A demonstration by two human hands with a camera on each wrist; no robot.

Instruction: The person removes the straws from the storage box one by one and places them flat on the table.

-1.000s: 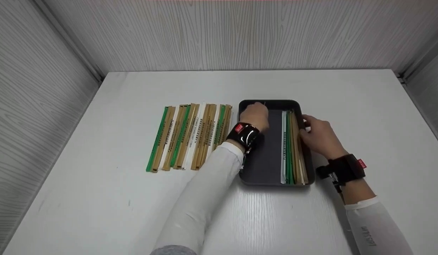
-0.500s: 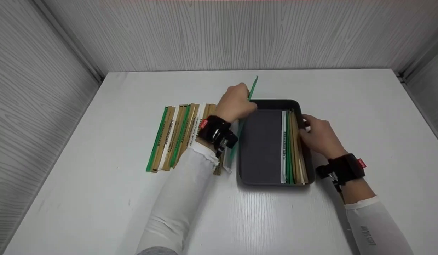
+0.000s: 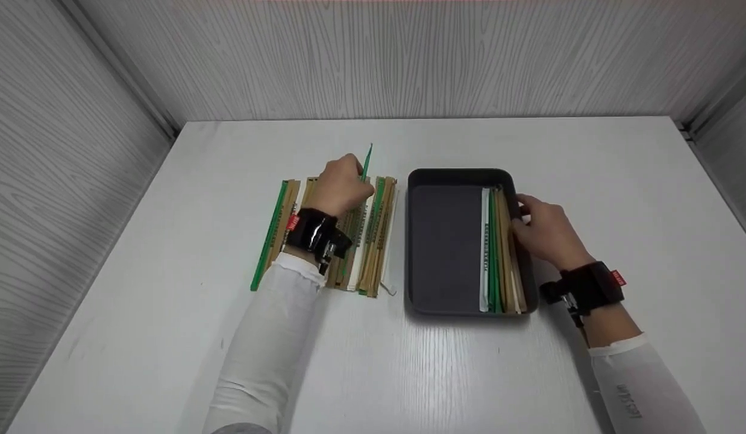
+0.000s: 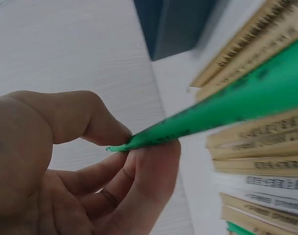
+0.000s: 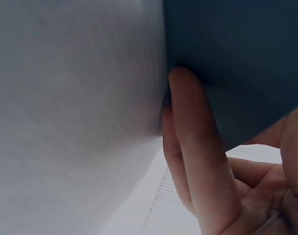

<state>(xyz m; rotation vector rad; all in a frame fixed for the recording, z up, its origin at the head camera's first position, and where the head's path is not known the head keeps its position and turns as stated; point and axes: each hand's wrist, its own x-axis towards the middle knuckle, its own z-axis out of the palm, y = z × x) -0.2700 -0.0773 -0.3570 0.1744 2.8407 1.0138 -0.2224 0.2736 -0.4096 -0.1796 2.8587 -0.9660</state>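
Note:
In the left wrist view my left hand [image 4: 104, 171] pinches a slim green paper-wrapped stick [image 4: 202, 117] near one end, between thumb and fingertips. In the head view that left hand [image 3: 340, 190] is over a row of printed green, brown and white wrapped sticks [image 3: 273, 235], covering part of it. The green stick's far end [image 3: 367, 158] points up past the fingers. My right hand [image 3: 545, 232] grips the right wall of a dark grey tray [image 3: 469, 314], its fingers [image 5: 197, 132] lying along the outer wall in the right wrist view.
Several wrapped sticks [image 3: 492, 265] in white, green and brown lie side by side along the tray's right wall. The row and the tray rest on a white table [image 3: 361, 367]. Pale wood-grain panels [image 3: 409, 60] enclose its back and sides.
My left hand has moved from the tray's left side leftward to over the row, the green stick showing in its grip along the way. The right hand and tray keep their place.

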